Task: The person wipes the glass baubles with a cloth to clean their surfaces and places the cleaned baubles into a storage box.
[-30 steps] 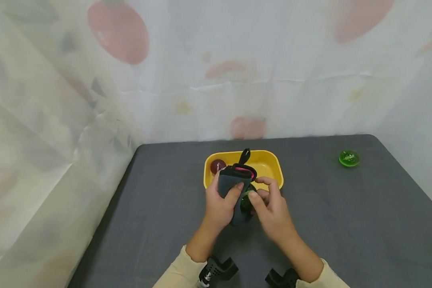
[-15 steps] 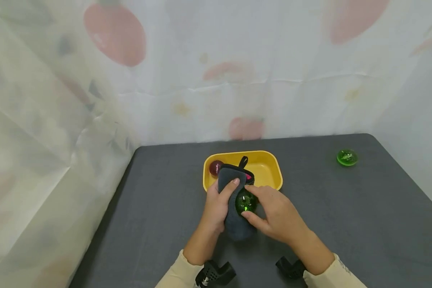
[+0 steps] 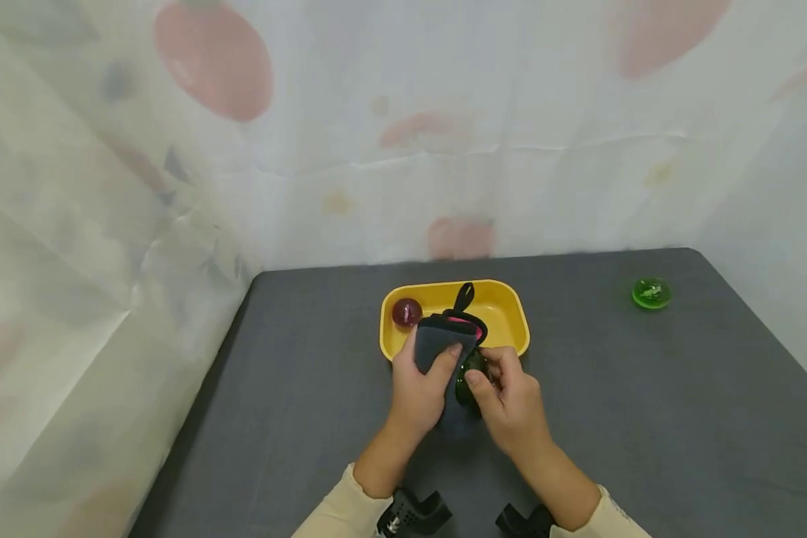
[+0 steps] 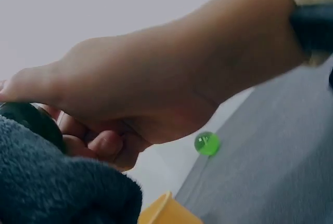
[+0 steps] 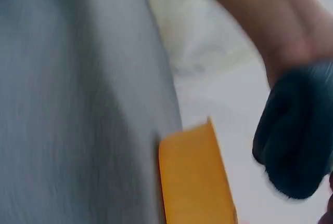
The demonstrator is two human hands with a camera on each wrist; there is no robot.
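Green ball (image 3: 471,371) pinched in right hand (image 3: 511,396) fingers, pressed against dark grey cloth (image 3: 440,347) gripped by left hand (image 3: 417,388), before yellow tray (image 3: 511,314) on grey surface (image 3: 645,418).

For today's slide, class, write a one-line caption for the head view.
Left hand holds a dark grey fleecy cloth against a green glassy ball gripped by the right hand, before a yellow plastic tray.

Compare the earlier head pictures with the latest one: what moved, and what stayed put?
The right hand turned the green ball against the grey cloth, so the ball, plainly exposed half a second ago, is now mostly covered. The left hand still grips the cloth. The yellow tray, red ball and far green ball stayed.
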